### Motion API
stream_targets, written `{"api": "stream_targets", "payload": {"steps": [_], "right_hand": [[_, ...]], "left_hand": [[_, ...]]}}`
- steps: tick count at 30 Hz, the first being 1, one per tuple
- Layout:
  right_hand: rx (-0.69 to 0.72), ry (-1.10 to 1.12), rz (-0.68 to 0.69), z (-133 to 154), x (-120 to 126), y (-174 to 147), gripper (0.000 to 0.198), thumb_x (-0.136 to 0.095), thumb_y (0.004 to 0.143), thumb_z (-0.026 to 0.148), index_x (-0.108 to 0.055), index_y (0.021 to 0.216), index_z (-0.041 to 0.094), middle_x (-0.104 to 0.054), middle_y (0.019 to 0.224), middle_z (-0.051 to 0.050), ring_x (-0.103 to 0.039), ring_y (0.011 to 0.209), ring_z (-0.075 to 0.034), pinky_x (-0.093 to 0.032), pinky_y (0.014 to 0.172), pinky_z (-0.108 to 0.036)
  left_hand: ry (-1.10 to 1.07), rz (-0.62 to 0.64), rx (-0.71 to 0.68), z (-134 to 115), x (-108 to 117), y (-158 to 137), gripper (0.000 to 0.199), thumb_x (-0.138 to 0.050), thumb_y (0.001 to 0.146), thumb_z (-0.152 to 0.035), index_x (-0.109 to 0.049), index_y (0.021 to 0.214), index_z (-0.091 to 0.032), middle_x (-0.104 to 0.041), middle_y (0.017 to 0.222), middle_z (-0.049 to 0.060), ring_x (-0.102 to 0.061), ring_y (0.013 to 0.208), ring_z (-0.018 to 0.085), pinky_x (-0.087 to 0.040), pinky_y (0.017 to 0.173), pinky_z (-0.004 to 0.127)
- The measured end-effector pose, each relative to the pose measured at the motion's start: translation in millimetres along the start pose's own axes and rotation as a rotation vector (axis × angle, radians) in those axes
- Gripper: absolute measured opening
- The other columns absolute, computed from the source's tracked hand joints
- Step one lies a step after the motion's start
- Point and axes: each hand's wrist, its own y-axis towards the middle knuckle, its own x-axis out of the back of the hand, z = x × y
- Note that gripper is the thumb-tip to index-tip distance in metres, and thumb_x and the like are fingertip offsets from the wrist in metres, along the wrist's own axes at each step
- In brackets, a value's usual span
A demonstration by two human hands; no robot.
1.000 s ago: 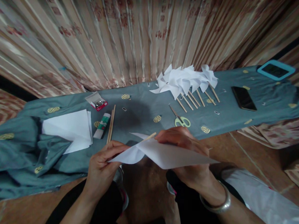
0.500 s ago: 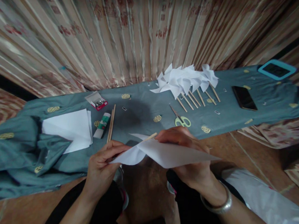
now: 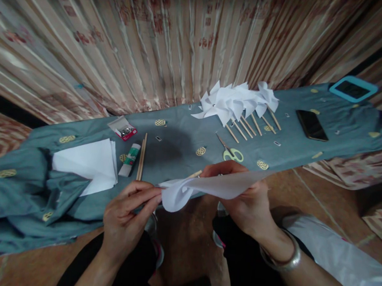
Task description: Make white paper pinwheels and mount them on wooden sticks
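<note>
A white paper pinwheel [image 3: 219, 186] is held above the near edge of the cloth, its blades curled and seen nearly edge-on. The fingertips of my left hand [image 3: 125, 221] pinch one blade at its left end. My right hand [image 3: 251, 210], with a silver bangle on the wrist, is closed behind the paper on the other side, its lower fingers partly hidden. The tip of a wooden stick [image 3: 195, 174] shows behind the pinwheel's centre, close to my right fingers. Small shiny bits glint by those fingers, too small to name.
Several paper pinwheels [image 3: 236, 103] on sticks lie at the back. Scissors [image 3: 230, 151] are nearer. Leftward are a glue stick [image 3: 130, 159], wooden sticks [image 3: 141, 159], a packet of pins [image 3: 124, 129] and white paper sheets [image 3: 85, 159]. A phone [image 3: 311, 125] and blue-framed device [image 3: 353, 89] lie right.
My left hand has shifted slightly left and down, and its pinched blade is now more tightly curled. The right part of the pinwheel has tilted up, with my right hand still behind it.
</note>
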Motion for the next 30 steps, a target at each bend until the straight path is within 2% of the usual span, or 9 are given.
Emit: {"api": "stream_targets", "payload": {"steps": [3,8,13,18,22,30], "right_hand": [[-0.040,0.082,0.015,-1.9,-0.8,1.5,0.012,-0.064,0.075,0.013,-0.068,0.081,0.023,-0.071,0.081,-0.001,-0.068,0.077,-0.018,-0.055,0.067,-0.029],[-0.068,0.100,0.005,-4.2,-2.1,3.4,0.010,-0.064,0.073,0.014,-0.067,0.079,0.021,-0.071,0.080,-0.002,-0.067,0.074,-0.017,-0.055,0.066,-0.029],[0.033,0.010,-0.012,-0.3,-1.4,1.5,0.018,-0.070,0.072,0.013,-0.067,0.086,0.023,-0.071,0.082,0.000,-0.067,0.076,-0.016,-0.054,0.067,-0.026],[0.091,-0.039,0.054,0.4,5.5,-4.9,0.019,-0.070,0.079,0.025,-0.067,0.098,0.025,-0.069,0.093,-0.001,-0.066,0.088,-0.017,-0.052,0.077,-0.029],[0.113,-0.011,0.108,-2.9,9.2,-8.0,0.018,-0.067,0.083,0.031,-0.066,0.100,0.027,-0.067,0.095,-0.002,-0.064,0.093,-0.019,-0.052,0.079,-0.031],[0.135,-0.073,0.118,-2.2,6.4,-6.4,0.015,-0.066,0.083,0.025,-0.065,0.098,0.026,-0.068,0.091,-0.002,-0.064,0.091,-0.020,-0.051,0.079,-0.033]], "left_hand": [[0.065,-0.005,-0.050,-4.1,0.9,0.6,0.015,-0.065,0.083,-0.015,-0.075,0.088,-0.024,-0.068,0.077,-0.003,-0.064,0.068,0.009,-0.051,0.061,0.017],[0.120,0.001,-0.065,-6.0,1.6,0.4,0.015,-0.065,0.083,-0.014,-0.075,0.089,-0.023,-0.070,0.080,-0.002,-0.066,0.069,0.010,-0.051,0.061,0.017],[0.133,-0.021,-0.071,-11.5,4.7,2.2,0.013,-0.064,0.083,-0.013,-0.075,0.086,-0.020,-0.068,0.077,-0.001,-0.065,0.066,0.009,-0.051,0.059,0.016],[0.084,0.007,-0.042,-14.8,8.0,2.5,0.015,-0.063,0.082,-0.012,-0.075,0.087,-0.020,-0.069,0.077,0.000,-0.066,0.069,0.010,-0.052,0.061,0.015],[0.061,0.011,-0.045,-15.8,9.0,3.5,0.016,-0.063,0.082,-0.012,-0.076,0.087,-0.021,-0.069,0.076,0.000,-0.067,0.067,0.010,-0.052,0.060,0.015],[-0.012,0.022,0.049,-7.9,4.8,3.5,0.013,-0.065,0.080,-0.017,-0.077,0.082,-0.022,-0.068,0.073,0.001,-0.065,0.063,0.012,-0.052,0.056,0.018]]}}
